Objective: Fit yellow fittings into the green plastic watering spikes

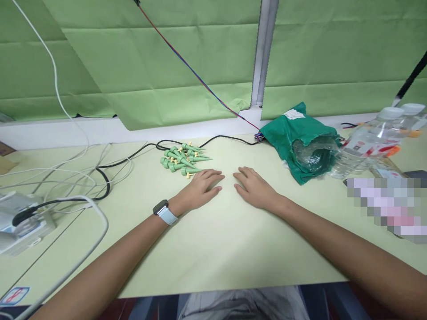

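Resting left hand (201, 189) and right hand (255, 186) palm-down on the pale table (207, 253) at centre, fingers slightly parted, gripping nothing. Showing no handling under way of the green spikes (181, 159), heaped left of upper centre, just beside left fingers. Crowding upper right with green bag (287, 135) and water bottles (367, 140), left with cables (108, 183); seemingly blocking neither hand.

Black watch, pale blue strap

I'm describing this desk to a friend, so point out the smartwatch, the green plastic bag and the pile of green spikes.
Smartwatch (160, 207): head view, on its dark face.
Green plastic bag (283, 130): head view, on its upper left part.
Green spikes (180, 159): head view, mid-pile.
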`<state>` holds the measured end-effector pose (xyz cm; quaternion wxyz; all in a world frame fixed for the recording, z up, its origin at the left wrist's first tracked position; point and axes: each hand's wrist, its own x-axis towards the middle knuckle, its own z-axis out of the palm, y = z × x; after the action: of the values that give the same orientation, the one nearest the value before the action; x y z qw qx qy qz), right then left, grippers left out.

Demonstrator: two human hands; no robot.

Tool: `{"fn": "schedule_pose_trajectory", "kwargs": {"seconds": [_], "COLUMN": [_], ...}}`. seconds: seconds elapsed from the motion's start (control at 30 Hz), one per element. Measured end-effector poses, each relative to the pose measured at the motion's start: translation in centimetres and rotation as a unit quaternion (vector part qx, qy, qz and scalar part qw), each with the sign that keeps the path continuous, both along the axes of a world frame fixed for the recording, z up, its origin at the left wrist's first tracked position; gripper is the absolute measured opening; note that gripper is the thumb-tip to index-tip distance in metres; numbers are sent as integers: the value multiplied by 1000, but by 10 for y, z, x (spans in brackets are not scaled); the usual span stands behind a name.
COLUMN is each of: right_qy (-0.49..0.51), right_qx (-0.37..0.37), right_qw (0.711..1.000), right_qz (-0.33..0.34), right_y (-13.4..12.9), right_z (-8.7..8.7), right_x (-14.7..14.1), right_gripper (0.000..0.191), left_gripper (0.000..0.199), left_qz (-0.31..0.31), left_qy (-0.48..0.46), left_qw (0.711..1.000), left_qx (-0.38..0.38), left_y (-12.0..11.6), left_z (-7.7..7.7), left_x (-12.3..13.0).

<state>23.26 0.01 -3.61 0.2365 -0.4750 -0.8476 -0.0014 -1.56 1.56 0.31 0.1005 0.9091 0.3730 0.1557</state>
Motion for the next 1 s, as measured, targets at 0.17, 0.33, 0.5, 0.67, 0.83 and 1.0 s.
{"fn": "schedule_pose_trajectory", "kwargs": {"seconds": [0.17,0.33,0.5,0.67,0.83,1.0], "right_qy": [1,-2,-8,-5,-8,-13], "right_qx": [-3,-5,-8,-8,-19,-14], "right_qw": [1000,1000,1000,1000,1000,1000], "right_qz": [4,1,-4,0,-4,-4], "right_y": [0,0,-1,0,0,-2], "right_z": [1,1,2,1,1,3], "right_x": [0,-1,-1,0,0,0], "right_gripper": [38,39,39,39,40,39], "left_gripper": [42,42,42,27,17,18], "left_qz": [0,-3,-6,39,114,148], "left_qy": [-1,-7,-16,-40,6,56], "left_qw": [1000,1000,1000,993,967,953], "left_qx": [-1,-2,12,100,226,258], "left_y": [0,0,-1,7,23,34], "left_z": [-1,0,-1,-3,8,15], "left_x": [0,0,1,-4,-31,-55]}}
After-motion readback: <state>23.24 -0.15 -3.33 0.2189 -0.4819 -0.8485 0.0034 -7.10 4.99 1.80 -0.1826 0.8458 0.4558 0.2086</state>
